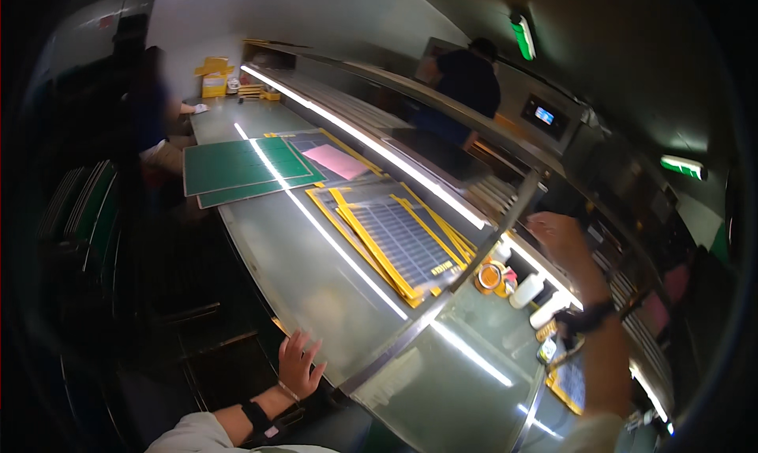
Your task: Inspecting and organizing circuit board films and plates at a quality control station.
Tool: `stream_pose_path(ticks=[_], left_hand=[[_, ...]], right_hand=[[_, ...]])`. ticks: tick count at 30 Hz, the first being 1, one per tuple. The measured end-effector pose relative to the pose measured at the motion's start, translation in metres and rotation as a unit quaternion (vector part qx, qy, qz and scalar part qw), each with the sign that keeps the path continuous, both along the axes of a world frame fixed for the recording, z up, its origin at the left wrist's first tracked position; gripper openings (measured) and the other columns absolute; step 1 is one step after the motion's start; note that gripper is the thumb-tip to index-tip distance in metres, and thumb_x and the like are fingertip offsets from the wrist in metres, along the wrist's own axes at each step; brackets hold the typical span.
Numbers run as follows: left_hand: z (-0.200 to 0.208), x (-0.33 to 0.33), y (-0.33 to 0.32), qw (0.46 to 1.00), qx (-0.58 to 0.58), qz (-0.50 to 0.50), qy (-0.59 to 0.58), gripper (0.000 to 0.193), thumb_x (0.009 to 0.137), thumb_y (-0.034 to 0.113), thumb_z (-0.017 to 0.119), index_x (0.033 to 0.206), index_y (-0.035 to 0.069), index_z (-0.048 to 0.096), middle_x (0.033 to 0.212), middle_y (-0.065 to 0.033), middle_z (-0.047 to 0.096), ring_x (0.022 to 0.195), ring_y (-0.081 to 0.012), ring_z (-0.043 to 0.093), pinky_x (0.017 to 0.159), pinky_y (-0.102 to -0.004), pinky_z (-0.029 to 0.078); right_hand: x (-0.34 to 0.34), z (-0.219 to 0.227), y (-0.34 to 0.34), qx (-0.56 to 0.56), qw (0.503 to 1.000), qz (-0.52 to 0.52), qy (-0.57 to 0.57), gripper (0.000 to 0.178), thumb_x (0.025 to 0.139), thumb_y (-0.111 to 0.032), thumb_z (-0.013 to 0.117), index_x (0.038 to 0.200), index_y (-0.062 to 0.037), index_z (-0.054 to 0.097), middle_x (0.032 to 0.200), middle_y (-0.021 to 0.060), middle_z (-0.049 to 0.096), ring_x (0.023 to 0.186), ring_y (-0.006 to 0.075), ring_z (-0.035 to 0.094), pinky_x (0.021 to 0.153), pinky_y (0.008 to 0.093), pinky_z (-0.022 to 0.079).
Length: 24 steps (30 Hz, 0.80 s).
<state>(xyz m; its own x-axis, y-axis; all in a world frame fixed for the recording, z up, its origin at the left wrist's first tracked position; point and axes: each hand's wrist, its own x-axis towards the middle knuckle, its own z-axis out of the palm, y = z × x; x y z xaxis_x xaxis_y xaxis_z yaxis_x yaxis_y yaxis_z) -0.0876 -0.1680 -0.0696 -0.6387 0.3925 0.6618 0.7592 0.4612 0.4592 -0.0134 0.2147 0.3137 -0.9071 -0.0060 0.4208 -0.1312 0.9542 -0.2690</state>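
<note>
My left hand [298, 366] is at the near edge of the long metal-topped table [292, 267], fingers spread and nothing in them. A dark band and a thin bracelet circle that wrist. Raised at the right, my right hand [559, 238] is close to the slanting metal post [517, 208] of the overhead rack. Its fingers are blurred and look partly bent; whether they touch anything I cannot make out. Beyond the left hand, yellow-edged film sheets with dark grid patterns [403, 236] lie stacked on the table. Two green boards [237, 169] overlap farther left, next to a pink sheet [335, 161].
White bottles [527, 290] and an orange-brown tape roll [489, 276] stand below the lit rack. A long light tube [355, 141] runs along it. One person [162, 110] is at the far left, another [466, 86] behind the rack. Green boards [87, 208] stand racked at left.
</note>
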Motion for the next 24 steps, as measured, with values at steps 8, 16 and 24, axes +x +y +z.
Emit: stream_pose_path(ticks=[8, 16, 24], left_hand=[[-0.012, -0.052, 0.03, 0.989, -0.11, 0.083, -0.056, 0.044, 0.076, 0.04, 0.059, 0.115, 0.021, 0.06, 0.13, -0.0093, 0.046, 0.126, -0.037, 0.032, 0.1, -0.0652, 0.014], [-0.006, -0.052, 0.025, 0.987, -0.121, 0.075, -0.078, 0.042, 0.076, 0.036, 0.059, 0.114, 0.02, 0.059, 0.13, -0.0086, 0.045, 0.126, -0.0344, 0.033, 0.098, -0.0637, 0.019], [-0.02, -0.061, 0.024, 0.993, -0.049, 0.057, -0.088, 0.048, 0.078, 0.04, 0.06, 0.118, 0.014, 0.055, 0.126, -0.0083, 0.05, 0.125, -0.0299, 0.038, 0.101, -0.06, 0.019]], right_hand=[[-0.27, -0.108, 0.024, 0.278, 0.942, -0.19, 0.018, 0.07, 0.072, -0.04, 0.07, 0.126, -0.0024, 0.046, 0.121, 0.0197, 0.051, 0.116, 0.0339, 0.046, 0.096, 0.0418, 0.037], [-0.326, -0.123, 0.079, 0.325, 0.91, -0.252, 0.04, 0.011, 0.078, -0.012, 0.057, 0.074, -0.0044, 0.065, 0.077, 0.0197, 0.064, 0.076, 0.0341, 0.064, 0.069, 0.0414, 0.052], [-0.172, -0.115, -0.016, 0.335, 0.93, -0.086, 0.126, 0.027, 0.077, -0.004, 0.054, 0.104, -0.0018, 0.059, 0.089, 0.0217, 0.064, 0.085, 0.0364, 0.063, 0.07, 0.0413, 0.05]])
